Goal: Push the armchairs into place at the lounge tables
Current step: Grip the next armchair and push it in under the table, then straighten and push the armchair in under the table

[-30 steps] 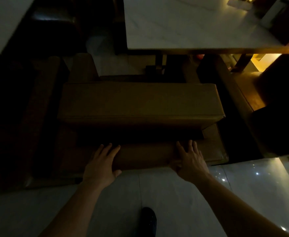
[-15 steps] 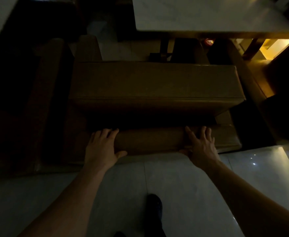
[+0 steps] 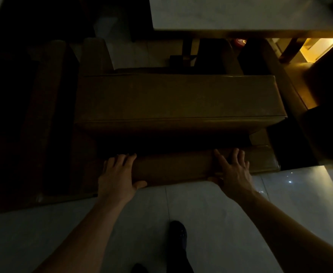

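Position since earlier frames: little change; both hands stay flat on the chair's near edge, and the chair sits slightly farther toward the table.

Item: tan leather box-shaped armchair [image 3: 179, 97], seen from behind and above, centre of view, its arms reaching toward the pale marble-topped surface [image 3: 236, 12] at far right.

Grip, left: left hand [image 3: 118, 174], fingers straight and spread, palm pressing the low padded near edge of the armchair, thumb along its near side.

Grip, right: right hand [image 3: 232, 172], fingers likewise straight and splayed on the same edge, toward its right end. Neither holds anything.

Edges: dark brown neighbouring seat [image 3: 43, 119] just beside the armchair on the left; another dark seat [image 3: 327, 134] near on the right, a shadowed gap between.

Open room: glossy pale tiled floor [image 3: 280, 203] near; a dark shoe [image 3: 178, 233] stands on it.
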A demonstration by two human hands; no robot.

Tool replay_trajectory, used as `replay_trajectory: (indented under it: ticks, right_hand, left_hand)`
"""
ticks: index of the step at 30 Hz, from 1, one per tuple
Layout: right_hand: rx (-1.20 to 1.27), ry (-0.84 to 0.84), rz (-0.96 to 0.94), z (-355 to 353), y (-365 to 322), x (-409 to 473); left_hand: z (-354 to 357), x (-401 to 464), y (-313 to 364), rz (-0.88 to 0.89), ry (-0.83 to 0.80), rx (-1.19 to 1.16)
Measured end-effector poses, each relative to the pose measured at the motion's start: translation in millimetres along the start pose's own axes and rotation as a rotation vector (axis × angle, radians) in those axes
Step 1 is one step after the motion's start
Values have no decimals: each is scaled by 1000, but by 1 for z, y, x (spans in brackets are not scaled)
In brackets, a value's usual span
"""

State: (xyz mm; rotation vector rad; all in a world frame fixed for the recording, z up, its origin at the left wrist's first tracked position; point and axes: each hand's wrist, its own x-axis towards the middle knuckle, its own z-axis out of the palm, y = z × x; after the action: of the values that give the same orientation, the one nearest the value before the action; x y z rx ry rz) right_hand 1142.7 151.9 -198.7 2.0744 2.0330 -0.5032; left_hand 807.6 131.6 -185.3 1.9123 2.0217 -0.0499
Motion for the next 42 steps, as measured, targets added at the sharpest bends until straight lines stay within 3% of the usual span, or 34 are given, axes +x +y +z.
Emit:
replay_trajectory:
  ticks: [10,17,20,32,42]
  right_hand:
    - [-6,-17,-20,3,5,3]
    - [-27,-106,51,-19,-8,-3]
    - [-5,-129,64,-41,-35,-7]
    - [40,-231,-267,-78,-253,-48]
    - [-28,-296,-388,-32,-506,-131]
  left_hand:
    - [1,2,2,-15,-12,1]
    - [-6,-10,4,-17,-198,3]
    - [-28,-23,-4,17,-193,2]
    - [-119,-67,-126,-39,-36,-112]
    - [-153,-185,-393,-221,93,-208]
